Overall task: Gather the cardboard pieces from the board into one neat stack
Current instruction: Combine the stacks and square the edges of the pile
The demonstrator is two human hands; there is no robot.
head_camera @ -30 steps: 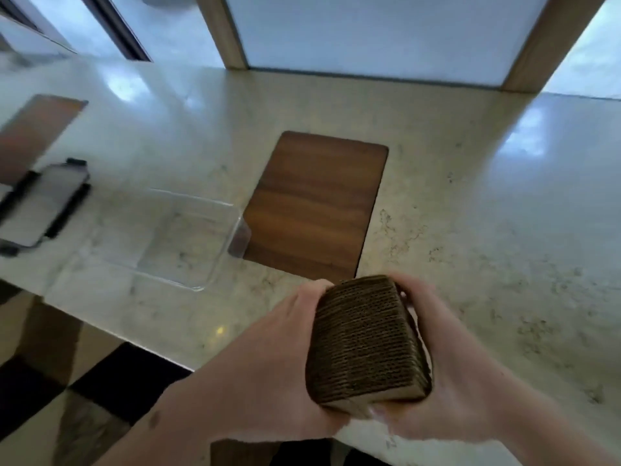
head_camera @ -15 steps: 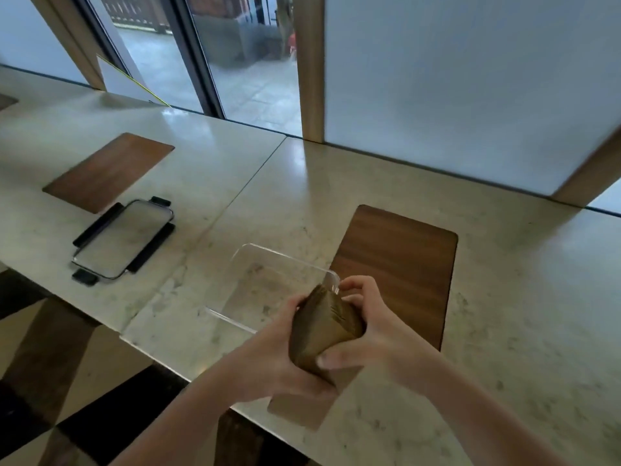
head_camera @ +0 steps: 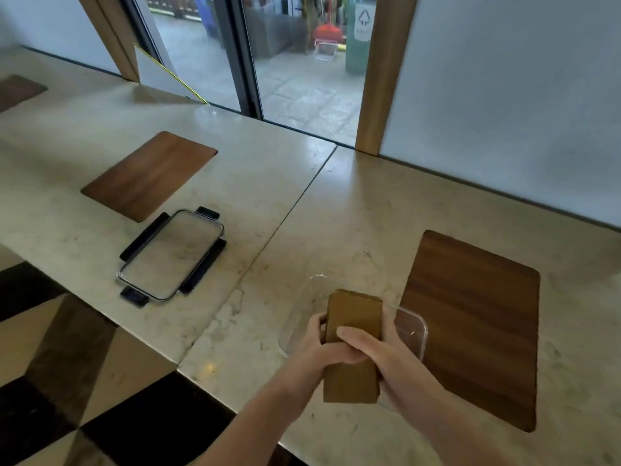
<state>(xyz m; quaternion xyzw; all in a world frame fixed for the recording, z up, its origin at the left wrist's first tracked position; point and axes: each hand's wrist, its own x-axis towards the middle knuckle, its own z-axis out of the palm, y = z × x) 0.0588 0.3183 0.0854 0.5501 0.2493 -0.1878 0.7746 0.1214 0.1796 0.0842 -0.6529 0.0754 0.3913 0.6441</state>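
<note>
Head view shows both my hands wrapped round the stack (head_camera: 353,344) of cardboard pieces, held upright above the counter's (head_camera: 353,213) near edge. My left hand (head_camera: 312,353) grips the stack's left side, fingers curled onto its edge. My right hand (head_camera: 379,356) grasps the right side, its thumb lying across the stack's broad brown face. The pieces sit flush, with only a slight unevenness at the top edge. The stack's upper part stands in front of a clear tub (head_camera: 408,326) that rests on the counter; whether the cardboard touches the tub I cannot tell. Just right of the tub lies the wooden board (head_camera: 477,324), bare of any pieces. Farther left on the counter lies a clear lid (head_camera: 171,255) with black clips, and beyond it a second board (head_camera: 149,174). Past the counter's far edge a glass door (head_camera: 302,62) looks out onto a paved yard.
</note>
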